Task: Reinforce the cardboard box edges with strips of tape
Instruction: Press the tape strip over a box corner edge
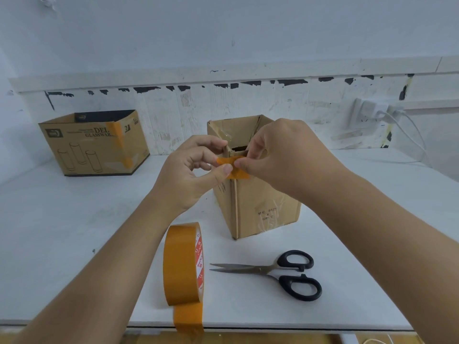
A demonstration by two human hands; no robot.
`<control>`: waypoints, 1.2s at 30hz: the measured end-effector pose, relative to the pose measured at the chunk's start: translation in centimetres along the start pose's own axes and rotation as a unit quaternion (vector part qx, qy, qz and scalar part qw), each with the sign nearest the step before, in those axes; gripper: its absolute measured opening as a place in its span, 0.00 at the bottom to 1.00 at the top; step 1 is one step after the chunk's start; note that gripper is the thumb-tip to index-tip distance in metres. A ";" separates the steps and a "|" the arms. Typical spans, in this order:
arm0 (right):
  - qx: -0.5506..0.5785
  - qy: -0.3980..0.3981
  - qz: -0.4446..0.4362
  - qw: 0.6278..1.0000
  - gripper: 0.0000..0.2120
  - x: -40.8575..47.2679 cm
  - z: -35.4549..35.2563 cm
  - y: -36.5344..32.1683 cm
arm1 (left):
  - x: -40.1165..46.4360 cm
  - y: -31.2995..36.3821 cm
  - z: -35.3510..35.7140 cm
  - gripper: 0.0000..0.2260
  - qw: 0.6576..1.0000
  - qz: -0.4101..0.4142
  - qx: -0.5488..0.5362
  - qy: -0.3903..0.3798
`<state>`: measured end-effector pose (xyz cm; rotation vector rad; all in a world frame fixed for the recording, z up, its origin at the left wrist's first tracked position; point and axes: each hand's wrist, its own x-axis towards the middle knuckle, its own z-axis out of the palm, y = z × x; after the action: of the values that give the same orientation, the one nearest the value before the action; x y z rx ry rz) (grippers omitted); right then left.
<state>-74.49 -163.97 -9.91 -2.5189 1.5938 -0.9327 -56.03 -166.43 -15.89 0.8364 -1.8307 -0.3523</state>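
A small open cardboard box (263, 209) stands upright in the middle of the white table, one vertical corner facing me. A short orange tape strip (236, 170) lies across the top of that corner. My left hand (188, 175) pinches the strip's left end, thumb on the tape. My right hand (283, 155) pinches the strip's right end at the box rim. An orange tape roll (183, 264) stands on edge near the table's front, its loose end hanging over the edge. Black-handled scissors (275, 273) lie shut to the right of the roll.
A second, larger printed cardboard box (94, 142) with orange tape on one corner sits at the back left. A wall socket with a white plug and cable (372, 117) is at the back right. The table's front edge (273, 327) runs just below the roll.
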 end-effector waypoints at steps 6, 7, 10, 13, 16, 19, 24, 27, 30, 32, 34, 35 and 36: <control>-0.007 -0.010 -0.005 1.000 0.09 0.1 -0.2 0.1 | 0.1 0.1 0.2 0.05 1.000 -0.001 -0.019 0.003; -0.008 -0.011 -0.005 1.000 0.10 0.0 -0.2 0.1 | 0.1 0.1 0.2 0.05 1.000 -0.001 -0.020 0.004; -0.010 -0.007 -0.006 1.000 0.09 0.1 -0.2 0.2 | 0.0 0.2 0.2 0.03 1.000 -0.004 -0.023 0.002; -0.012 -0.009 -0.011 1.000 0.09 0.1 -0.3 0.2 | 0.0 0.2 0.2 0.03 1.000 -0.006 -0.016 0.000; -0.008 -0.013 -0.014 1.000 0.09 0.1 -0.4 0.2 | 0.0 0.0 0.3 0.04 1.000 -0.004 -0.020 -0.002; -0.008 -0.018 -0.015 1.000 0.09 0.1 -0.4 0.2 | 0.0 -0.3 0.2 0.06 1.000 -0.007 -0.030 0.004; -0.005 -0.015 -0.019 1.000 0.09 0.1 -0.5 0.4 | 0.4 -0.4 -0.2 0.10 1.000 -0.006 -0.022 0.004; 0.000 -0.012 -0.025 1.000 0.09 0.1 -0.4 0.5 | 0.3 -0.4 -0.2 0.11 1.000 0.001 -0.011 0.002; 0.007 -0.012 -0.029 0.999 0.09 0.0 -0.4 0.6 | 0.2 -0.5 -0.1 0.10 1.000 -0.001 -0.014 0.007; 0.010 -0.012 -0.028 0.999 0.08 0.0 -0.4 0.6 | 0.2 -0.5 -0.2 0.10 1.000 0.000 -0.018 0.005; 0.015 -0.010 -0.028 0.999 0.08 0.0 -0.5 0.6 | 0.3 -0.4 -0.3 0.11 1.000 -0.004 -0.030 -0.005; 0.014 -0.008 -0.027 1.000 0.08 0.0 -0.5 0.6 | 0.3 -0.4 -0.4 0.12 0.999 -0.004 -0.033 -0.009; 0.010 -0.007 -0.026 1.000 0.08 0.0 -0.5 0.6 | 0.3 -0.4 -0.4 0.12 0.999 -0.001 -0.030 -0.011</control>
<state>-75.19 -164.16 -9.70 -2.5583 1.5139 -0.9295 -55.58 -166.87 -15.69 0.7966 -1.8309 -0.4173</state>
